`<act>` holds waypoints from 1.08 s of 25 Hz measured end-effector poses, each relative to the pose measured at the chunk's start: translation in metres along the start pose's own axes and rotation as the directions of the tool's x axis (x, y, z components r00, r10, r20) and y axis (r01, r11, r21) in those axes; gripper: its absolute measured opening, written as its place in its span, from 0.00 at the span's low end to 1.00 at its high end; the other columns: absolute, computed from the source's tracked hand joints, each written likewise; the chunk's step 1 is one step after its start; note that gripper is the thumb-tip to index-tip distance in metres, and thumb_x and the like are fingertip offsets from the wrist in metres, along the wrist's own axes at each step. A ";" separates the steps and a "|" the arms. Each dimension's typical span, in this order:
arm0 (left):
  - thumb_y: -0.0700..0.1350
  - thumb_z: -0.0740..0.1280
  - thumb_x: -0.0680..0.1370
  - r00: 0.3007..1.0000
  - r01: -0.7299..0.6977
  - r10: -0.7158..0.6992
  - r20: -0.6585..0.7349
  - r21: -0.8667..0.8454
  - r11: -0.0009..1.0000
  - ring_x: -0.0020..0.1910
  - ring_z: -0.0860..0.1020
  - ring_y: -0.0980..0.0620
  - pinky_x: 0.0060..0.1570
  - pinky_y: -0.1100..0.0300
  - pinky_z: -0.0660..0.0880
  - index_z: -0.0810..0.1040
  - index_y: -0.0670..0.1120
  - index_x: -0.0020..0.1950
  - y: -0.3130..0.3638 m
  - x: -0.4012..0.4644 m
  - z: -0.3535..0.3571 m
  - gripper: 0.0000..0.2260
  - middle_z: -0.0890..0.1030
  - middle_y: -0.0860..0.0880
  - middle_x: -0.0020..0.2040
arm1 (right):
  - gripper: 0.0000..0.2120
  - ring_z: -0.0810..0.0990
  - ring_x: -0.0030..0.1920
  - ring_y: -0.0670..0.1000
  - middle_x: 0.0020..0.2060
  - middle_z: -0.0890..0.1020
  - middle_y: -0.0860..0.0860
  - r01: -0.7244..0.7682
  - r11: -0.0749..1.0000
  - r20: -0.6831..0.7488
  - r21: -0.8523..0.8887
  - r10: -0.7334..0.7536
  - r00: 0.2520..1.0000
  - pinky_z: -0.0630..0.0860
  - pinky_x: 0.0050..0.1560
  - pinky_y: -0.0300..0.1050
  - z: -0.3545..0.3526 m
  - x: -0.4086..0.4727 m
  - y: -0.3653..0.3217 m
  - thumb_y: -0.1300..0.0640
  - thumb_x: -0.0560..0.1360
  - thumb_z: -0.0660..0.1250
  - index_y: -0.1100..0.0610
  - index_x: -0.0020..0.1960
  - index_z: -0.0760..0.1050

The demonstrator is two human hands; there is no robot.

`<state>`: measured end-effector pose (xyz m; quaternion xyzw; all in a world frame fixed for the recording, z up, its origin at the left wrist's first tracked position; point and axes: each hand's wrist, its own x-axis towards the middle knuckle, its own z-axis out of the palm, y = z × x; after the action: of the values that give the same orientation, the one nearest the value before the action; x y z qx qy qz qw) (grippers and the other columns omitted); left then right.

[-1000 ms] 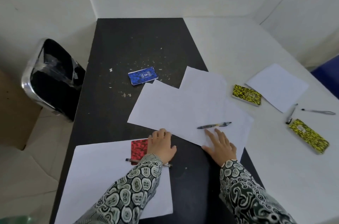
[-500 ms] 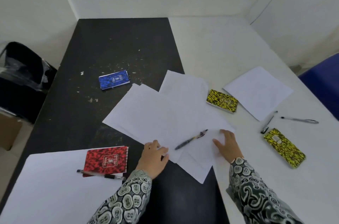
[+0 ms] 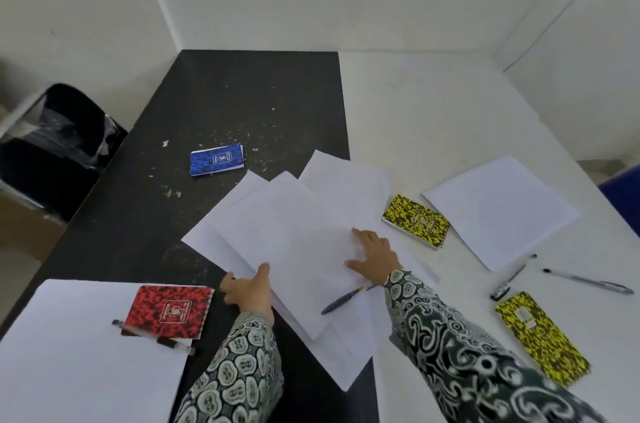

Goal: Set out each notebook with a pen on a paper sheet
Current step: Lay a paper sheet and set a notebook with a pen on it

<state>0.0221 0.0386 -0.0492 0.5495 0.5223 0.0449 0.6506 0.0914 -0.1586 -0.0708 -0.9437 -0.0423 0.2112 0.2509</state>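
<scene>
White-walled corner, black table abutting white table | notebooks 4: red, blue, two yellow | pens 4 | left hand pinching loose sheets, right hand flat, spread.

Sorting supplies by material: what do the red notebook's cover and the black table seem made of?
Red notebook: likely printed card, matte, lying flat with crisp corners and a spiral edge. Black table: hard matte surface, maybe laminate or stone; pale specks show, and nothing tells more.

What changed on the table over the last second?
The right hand slid up onto the loose paper sheets; the left hand left the red notebook and took their edge. The pen on them now lies nearer. Notebooks stayed put.
</scene>
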 end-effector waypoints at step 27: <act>0.41 0.61 0.78 0.727 -0.686 0.686 0.026 -0.037 0.727 0.51 0.77 0.51 0.51 0.58 0.71 0.71 0.43 0.61 0.092 -0.002 0.003 0.12 0.79 0.46 0.54 | 0.33 0.77 0.49 0.51 0.50 0.77 0.56 0.035 0.622 -0.088 0.782 0.056 0.995 0.74 0.48 0.44 -0.065 -0.032 0.082 0.33 0.60 0.67 0.47 0.60 0.69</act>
<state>0.0708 0.0712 0.0216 0.6961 0.2696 0.2781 0.6045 0.0872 -0.2657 -0.0482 -0.7506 0.0724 0.1607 0.6369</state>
